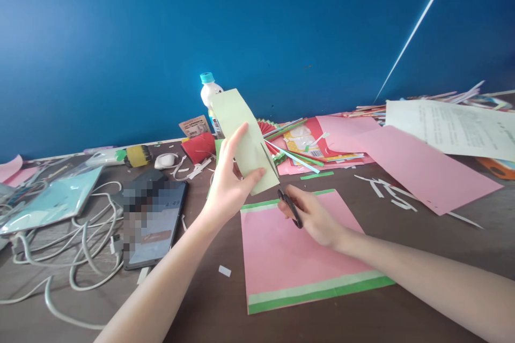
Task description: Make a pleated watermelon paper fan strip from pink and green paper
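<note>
My left hand grips a pale green strip of paper and holds it up above the table, thumb in front. A pair of scissors with dark handles is in my right hand, fingers through the loops. The scissor blades lie along the lower right part of the strip, at its edge; how far they cut in, I cannot tell. Below my right hand, a pink sheet with light and dark green bands at its near and far edges lies flat on the table.
At left are a phone, tangled white cables and a light blue packet. A bottle stands by the blue wall. Pink paper, a printed sheet and white paper scraps lie at right.
</note>
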Tool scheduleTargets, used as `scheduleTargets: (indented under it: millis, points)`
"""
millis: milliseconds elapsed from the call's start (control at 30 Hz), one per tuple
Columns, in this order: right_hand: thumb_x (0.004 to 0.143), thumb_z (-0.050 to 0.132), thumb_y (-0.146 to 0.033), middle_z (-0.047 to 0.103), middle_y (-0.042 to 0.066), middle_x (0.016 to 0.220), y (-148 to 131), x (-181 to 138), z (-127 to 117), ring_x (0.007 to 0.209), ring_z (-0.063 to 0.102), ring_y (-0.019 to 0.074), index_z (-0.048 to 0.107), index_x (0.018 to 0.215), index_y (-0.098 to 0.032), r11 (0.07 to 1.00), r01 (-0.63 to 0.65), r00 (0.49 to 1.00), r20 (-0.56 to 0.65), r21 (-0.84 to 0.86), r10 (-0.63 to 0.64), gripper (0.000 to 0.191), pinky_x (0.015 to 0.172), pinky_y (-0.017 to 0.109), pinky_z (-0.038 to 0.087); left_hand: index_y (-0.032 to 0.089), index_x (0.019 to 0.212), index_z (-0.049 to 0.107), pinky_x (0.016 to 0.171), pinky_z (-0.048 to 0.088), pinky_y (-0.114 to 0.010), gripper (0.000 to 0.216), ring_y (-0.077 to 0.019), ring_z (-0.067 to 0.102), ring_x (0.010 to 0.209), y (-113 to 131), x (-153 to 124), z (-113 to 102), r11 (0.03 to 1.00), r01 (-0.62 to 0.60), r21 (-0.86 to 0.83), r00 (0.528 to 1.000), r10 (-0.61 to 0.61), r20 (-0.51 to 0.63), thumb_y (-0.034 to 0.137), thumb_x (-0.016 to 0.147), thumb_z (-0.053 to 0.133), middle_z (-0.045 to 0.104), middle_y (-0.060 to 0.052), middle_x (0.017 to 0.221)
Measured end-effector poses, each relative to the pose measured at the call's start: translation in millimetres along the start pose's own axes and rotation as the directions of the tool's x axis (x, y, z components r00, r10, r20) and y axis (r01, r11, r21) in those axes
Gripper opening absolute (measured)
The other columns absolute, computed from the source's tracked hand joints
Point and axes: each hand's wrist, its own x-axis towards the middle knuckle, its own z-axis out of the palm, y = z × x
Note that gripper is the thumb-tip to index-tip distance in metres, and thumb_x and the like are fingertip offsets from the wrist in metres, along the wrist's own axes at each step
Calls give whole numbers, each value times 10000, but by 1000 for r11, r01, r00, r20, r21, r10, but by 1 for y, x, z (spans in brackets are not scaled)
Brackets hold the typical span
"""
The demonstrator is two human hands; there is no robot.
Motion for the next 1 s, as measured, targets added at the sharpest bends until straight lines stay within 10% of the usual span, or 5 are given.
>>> scheduleTargets:
  millis: [1000]
  points:
    - [825, 439, -248, 502, -34, 622, -2, -1, 0, 573, 430, 97, 402, 670, -199, 999, 5, 999, -37, 36, -3, 167, 535, 236, 331, 363, 1346, 319, 829, 525, -307, 725, -243, 438, 1190, -1, -4, 8, 997, 37, -65, 998, -34, 46, 119, 727, 608, 370, -45, 1326]
